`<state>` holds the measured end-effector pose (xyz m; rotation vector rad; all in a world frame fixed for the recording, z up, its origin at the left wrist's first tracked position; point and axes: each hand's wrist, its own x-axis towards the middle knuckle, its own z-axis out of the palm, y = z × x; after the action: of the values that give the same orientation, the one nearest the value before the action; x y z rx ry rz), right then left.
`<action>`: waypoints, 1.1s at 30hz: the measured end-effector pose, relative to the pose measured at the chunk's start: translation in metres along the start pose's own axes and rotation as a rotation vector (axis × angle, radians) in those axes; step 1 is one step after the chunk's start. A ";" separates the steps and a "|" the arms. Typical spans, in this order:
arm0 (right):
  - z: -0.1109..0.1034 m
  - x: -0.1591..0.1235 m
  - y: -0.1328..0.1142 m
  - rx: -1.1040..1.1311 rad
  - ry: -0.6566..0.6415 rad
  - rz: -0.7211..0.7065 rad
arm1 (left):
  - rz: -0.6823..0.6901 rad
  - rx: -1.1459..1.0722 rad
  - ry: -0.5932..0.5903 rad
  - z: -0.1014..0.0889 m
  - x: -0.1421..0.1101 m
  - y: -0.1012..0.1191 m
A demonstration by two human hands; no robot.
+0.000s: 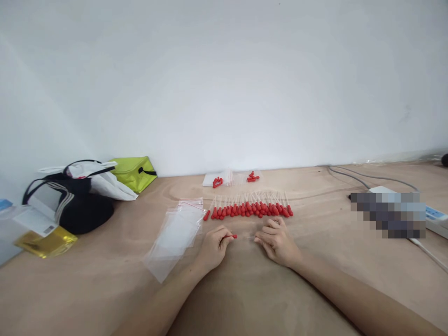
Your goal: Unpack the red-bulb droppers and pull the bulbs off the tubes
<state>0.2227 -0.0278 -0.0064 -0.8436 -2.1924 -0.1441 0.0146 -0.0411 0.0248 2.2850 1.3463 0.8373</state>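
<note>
Pinched between the fingertips of my left hand (216,243) is a small red rubber bulb (234,236), its end pointing right. My right hand (278,242) has its fingers closed on a thin clear tube (251,238), whose tip points left at the bulb. A short gap separates bulb and tube. Just beyond both hands lies a row of droppers (248,208) with red bulbs toward me and thin clear stems toward the wall. A stack of clear zip bags (177,231) lies left of my left hand.
Two bags at the back bear loose red bulbs (217,182) and more bulbs (252,177). At left are a black cap (86,214), a lime-green bag (133,172) and a bottle of yellow liquid (45,240). A power strip (436,214) with cables and a blurred-out item lie right.
</note>
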 end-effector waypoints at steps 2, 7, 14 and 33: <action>0.000 -0.002 0.002 0.013 0.012 0.028 | 0.012 -0.006 0.056 0.000 0.000 -0.004; 0.003 -0.002 0.003 0.045 0.073 0.089 | -0.029 0.071 0.268 0.006 -0.002 -0.020; 0.006 -0.001 0.005 -0.103 -0.008 0.161 | -0.069 0.223 0.290 0.011 -0.004 -0.026; 0.003 0.005 -0.004 -0.078 -0.165 0.114 | -0.064 0.126 0.179 0.010 -0.006 -0.011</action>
<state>0.2155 -0.0270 -0.0043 -1.0549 -2.2968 -0.1076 0.0117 -0.0411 0.0097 2.2915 1.5834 0.9813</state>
